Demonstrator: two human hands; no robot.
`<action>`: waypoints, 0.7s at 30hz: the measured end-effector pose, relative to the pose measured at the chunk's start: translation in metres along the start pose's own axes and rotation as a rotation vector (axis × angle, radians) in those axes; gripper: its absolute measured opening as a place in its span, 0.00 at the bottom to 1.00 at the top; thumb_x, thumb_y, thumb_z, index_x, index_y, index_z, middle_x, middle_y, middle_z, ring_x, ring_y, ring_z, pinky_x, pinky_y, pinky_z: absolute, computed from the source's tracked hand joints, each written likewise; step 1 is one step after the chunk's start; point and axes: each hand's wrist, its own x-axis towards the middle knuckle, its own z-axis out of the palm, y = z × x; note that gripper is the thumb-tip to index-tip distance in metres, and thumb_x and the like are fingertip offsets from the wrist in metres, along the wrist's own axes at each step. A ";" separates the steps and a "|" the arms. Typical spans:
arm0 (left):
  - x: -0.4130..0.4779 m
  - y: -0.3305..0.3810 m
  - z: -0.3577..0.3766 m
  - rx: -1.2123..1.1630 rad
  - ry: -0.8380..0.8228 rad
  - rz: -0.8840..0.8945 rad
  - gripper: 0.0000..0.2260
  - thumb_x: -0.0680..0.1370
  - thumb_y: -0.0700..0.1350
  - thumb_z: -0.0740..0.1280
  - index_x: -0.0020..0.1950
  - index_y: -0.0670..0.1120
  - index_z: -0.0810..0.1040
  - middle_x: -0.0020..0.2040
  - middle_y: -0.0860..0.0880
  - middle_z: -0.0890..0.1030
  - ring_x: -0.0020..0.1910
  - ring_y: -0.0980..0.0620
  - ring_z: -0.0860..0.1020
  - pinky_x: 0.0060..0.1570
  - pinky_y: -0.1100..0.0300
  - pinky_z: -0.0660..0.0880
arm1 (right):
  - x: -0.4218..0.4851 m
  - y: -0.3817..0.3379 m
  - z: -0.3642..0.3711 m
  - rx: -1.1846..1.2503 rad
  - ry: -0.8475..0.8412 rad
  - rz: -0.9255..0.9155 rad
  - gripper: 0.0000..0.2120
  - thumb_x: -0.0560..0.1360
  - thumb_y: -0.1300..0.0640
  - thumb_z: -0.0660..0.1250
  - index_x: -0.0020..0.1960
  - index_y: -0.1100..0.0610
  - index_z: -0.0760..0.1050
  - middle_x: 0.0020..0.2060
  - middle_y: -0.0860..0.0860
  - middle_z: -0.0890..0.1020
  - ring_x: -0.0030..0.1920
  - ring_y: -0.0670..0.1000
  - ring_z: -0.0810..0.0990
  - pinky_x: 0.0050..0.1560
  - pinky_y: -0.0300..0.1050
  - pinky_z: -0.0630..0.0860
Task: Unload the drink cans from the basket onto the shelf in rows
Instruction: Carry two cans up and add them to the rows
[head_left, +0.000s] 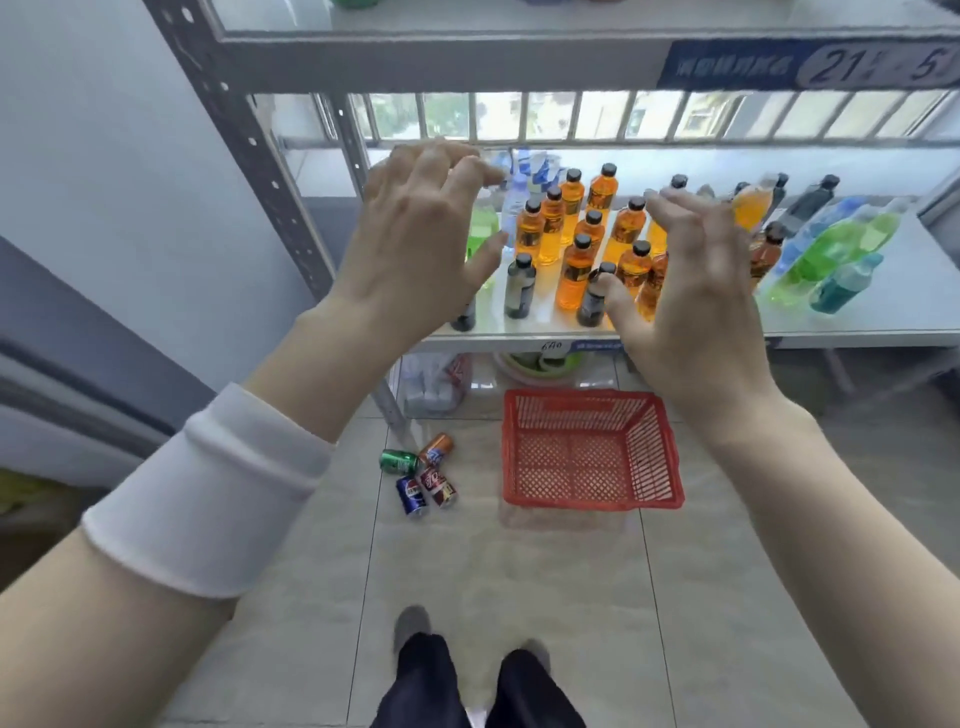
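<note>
Basket (589, 453): empty, below my hands
Cans (418, 474): four on floor, none shelved
Left hand (415, 244): spread, holding nothing
Right hand (691, 291): likewise

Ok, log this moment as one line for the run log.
left hand: open, empty | right hand: open, empty | basket: floor, no cans visible | cans: four, floor, left of basket | shelf: bottles

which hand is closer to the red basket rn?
Right. The right hand is raised almost directly above the red basket, empty; the left hand is also raised but off to its left, above the cans.
</note>
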 end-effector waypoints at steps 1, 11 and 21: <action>-0.005 -0.006 -0.004 0.001 -0.003 -0.001 0.20 0.76 0.52 0.62 0.65 0.44 0.72 0.64 0.44 0.73 0.66 0.43 0.67 0.66 0.51 0.60 | -0.003 -0.009 0.003 0.008 -0.006 0.001 0.26 0.74 0.56 0.66 0.68 0.64 0.65 0.63 0.62 0.70 0.67 0.61 0.66 0.69 0.52 0.63; -0.082 -0.117 -0.036 -0.040 -0.027 -0.048 0.20 0.74 0.52 0.61 0.63 0.44 0.74 0.62 0.44 0.75 0.65 0.43 0.69 0.63 0.50 0.62 | -0.026 -0.128 0.077 0.026 -0.071 -0.035 0.26 0.74 0.56 0.67 0.67 0.65 0.66 0.63 0.63 0.70 0.67 0.62 0.66 0.70 0.52 0.62; -0.129 -0.208 -0.010 -0.077 -0.118 -0.087 0.23 0.72 0.54 0.56 0.59 0.43 0.76 0.58 0.43 0.77 0.62 0.41 0.73 0.60 0.48 0.66 | -0.048 -0.173 0.157 0.022 -0.190 0.027 0.26 0.74 0.56 0.67 0.68 0.64 0.65 0.65 0.61 0.69 0.70 0.60 0.64 0.71 0.53 0.62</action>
